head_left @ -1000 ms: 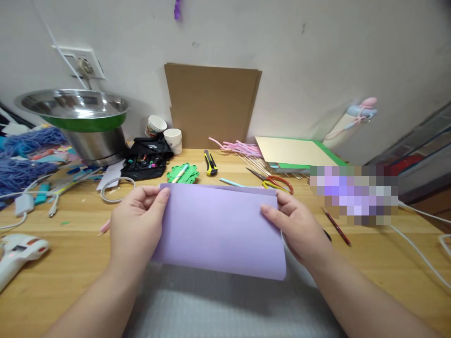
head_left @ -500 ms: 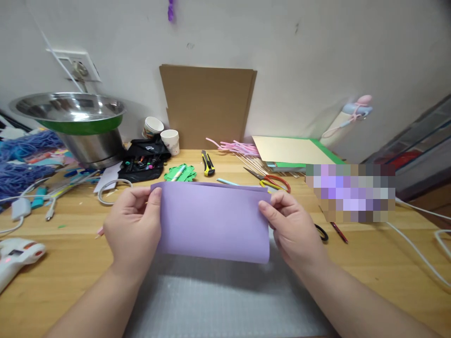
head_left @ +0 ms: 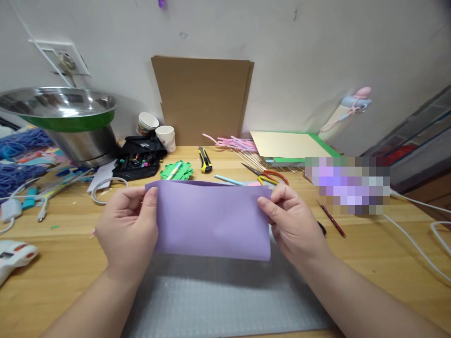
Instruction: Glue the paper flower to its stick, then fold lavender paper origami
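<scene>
Wooden desk set against a white wall, with a grey cutting mat at its near edge. You hold a purple sheet just above the mat, between your two hands. It appears doubled over, since a second edge shows just behind its top edge.

Your left hand pinches the left side of the sheet, thumb on the near face and fingers behind. Your right hand pinches the right side in the same way. Neither hand is spread, and both press the layers together.

Points of risk, as judged from this view:
- If one thumb slackens, the two layers could slide apart, and any crease would then sit askew.
- If your hands draw toward each other, the sheet is likely to bow and take an unwanted kink near its middle.
- The scissors and a pale blue pen lie just beyond the top edge. A forward tilt could catch the paper on them.
- The red pencil lies near your right wrist, and an outward sweep could knock it.
- The glue gun rests well to the left. Whether it is hot cannot be told.

The utility knife lies farther back, near the green cut-outs.
</scene>
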Demonstrator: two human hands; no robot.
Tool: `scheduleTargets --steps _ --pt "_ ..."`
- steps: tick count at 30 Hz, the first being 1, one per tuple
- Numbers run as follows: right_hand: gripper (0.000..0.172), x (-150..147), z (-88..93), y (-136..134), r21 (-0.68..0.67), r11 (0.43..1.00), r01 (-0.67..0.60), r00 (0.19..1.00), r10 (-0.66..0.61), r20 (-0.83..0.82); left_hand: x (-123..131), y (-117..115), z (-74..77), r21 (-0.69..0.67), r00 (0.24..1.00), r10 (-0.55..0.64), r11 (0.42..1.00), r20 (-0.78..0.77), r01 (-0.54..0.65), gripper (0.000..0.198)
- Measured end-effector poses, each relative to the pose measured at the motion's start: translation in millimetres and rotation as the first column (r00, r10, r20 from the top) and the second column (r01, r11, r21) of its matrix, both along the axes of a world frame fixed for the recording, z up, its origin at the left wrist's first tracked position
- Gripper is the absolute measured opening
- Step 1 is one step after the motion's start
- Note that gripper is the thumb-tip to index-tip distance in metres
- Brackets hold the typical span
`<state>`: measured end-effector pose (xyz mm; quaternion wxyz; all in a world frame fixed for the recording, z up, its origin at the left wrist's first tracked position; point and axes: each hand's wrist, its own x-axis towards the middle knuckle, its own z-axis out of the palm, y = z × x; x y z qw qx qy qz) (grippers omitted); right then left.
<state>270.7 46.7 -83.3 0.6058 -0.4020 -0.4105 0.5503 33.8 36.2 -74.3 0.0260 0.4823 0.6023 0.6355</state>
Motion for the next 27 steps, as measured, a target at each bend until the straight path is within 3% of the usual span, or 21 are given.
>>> scheduleTargets --steps 6,9,12,17,24,27 --pt "0.036 -0.3 7.2 -1.7 -0.072 0.997 -0.028 0.994 0.020 -0.110 -1.2 0.4 0.3 -0.001 1.000 -0.010 1.000 0.028 0.010 0.010" --pt "0.036 0.8 10.0 -2.9 -0.119 0.983 -0.138 0.981 0.120 -0.151 -0.7 0.3 0.5 0.000 1.000 -0.014 1.000 0.008 0.014 0.010" --pt "0.024 3.0 8.6 -3.0 -0.146 0.963 -0.225 0.972 0.212 -0.100 -0.8 0.4 -0.1 -0.043 1.000 -0.002 0.999 -0.011 0.002 0.012" --pt "0.019 6.3 3.3 -2.9 -0.132 0.982 -0.138 0.989 0.143 0.033 -4.2 2.6 -3.2 -0.140 1.000 -0.021 0.990 0.013 0.022 0.012" --pt "0.020 8.4 -2.8 -0.9 -0.060 0.997 -0.058 0.981 0.068 0.184 -5.4 3.2 -3.0 -0.133 0.999 -0.015 0.991 0.036 0.020 0.015" --pt "0.021 9.3 -4.0 0.8 -0.058 0.998 -0.021 0.980 0.032 0.197 -7.1 3.7 -2.8 -0.172 0.991 -0.048 0.983 0.122 0.068 0.016"
